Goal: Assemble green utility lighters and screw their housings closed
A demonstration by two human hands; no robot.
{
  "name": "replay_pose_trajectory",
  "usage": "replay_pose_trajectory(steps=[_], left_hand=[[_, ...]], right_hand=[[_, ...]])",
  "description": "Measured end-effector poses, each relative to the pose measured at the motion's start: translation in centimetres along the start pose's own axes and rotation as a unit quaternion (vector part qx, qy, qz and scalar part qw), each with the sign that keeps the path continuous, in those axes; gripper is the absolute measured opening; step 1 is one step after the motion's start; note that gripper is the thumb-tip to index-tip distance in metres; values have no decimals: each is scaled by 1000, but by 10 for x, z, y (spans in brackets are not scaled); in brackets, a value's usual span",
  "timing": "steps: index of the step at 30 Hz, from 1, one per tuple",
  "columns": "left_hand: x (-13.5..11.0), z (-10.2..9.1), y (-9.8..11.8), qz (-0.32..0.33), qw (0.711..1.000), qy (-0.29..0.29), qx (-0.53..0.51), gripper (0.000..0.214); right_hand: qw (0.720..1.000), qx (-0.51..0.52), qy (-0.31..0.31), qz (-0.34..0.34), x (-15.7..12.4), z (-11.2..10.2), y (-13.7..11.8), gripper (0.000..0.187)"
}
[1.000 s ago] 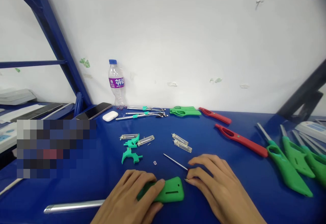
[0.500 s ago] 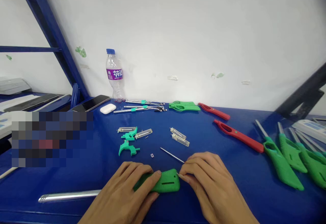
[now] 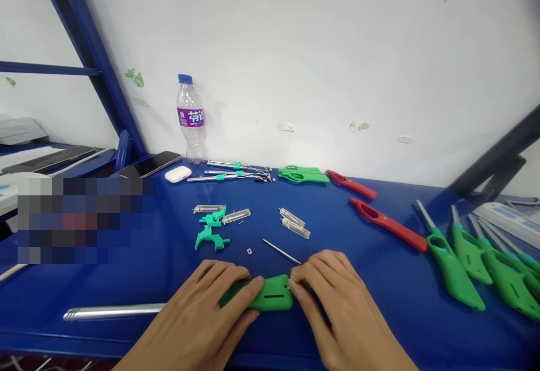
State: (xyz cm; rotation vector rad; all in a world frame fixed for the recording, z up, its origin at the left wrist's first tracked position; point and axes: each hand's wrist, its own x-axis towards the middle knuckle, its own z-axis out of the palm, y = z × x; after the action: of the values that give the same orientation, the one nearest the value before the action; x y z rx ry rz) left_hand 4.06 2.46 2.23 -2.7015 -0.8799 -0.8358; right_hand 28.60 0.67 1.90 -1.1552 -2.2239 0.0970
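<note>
My left hand (image 3: 211, 309) is closed round a green lighter handle (image 3: 276, 295) and presses it flat to the blue table. A silver metal tube (image 3: 113, 311) sticks out to the left from under that hand. My right hand (image 3: 333, 303) is closed in a pinch at the handle's right end, beside its small round hole. A tiny pale piece (image 3: 288, 285) shows at those fingertips; its kind is too small to tell. Just beyond the right hand lies a thin metal rod (image 3: 282, 251), its near end hidden by the fingers. A small square part (image 3: 249, 251) rests farther left.
Teal triggers (image 3: 211, 240) and clear fuel tanks (image 3: 294, 228) lie mid-table. Behind are metal tubes with wires (image 3: 225, 177), green shell halves (image 3: 304, 175), a bottle (image 3: 194, 123), a phone (image 3: 151, 165) and a white case (image 3: 178, 174). Red shells (image 3: 390, 224) and green lighters (image 3: 455, 275) lie right.
My right fingertips have moved slightly left, closer in against the hole at the end of the green handle. The left hand keeps its hold. The whole view has shifted a little.
</note>
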Motion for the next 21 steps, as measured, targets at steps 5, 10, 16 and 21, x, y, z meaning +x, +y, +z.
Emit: replay_pose_trajectory(steps=[5,10,16,21], left_hand=[[0,-2,-1,3,1000,9,-3,36],[-1,-2,0,5,1000,3,-5,36],[0,-3,1,10,1000,-1,-10,36],[0,-1,0,18,1000,13,-14,37]], right_hand=[[1000,-23,-10,-7,0,2,2,18],[999,-35,-23,-13,0,4,2,20],[999,-43,-26,-12,-1,5,0,21],[999,-22,-42,18,-1,3,-3,21]])
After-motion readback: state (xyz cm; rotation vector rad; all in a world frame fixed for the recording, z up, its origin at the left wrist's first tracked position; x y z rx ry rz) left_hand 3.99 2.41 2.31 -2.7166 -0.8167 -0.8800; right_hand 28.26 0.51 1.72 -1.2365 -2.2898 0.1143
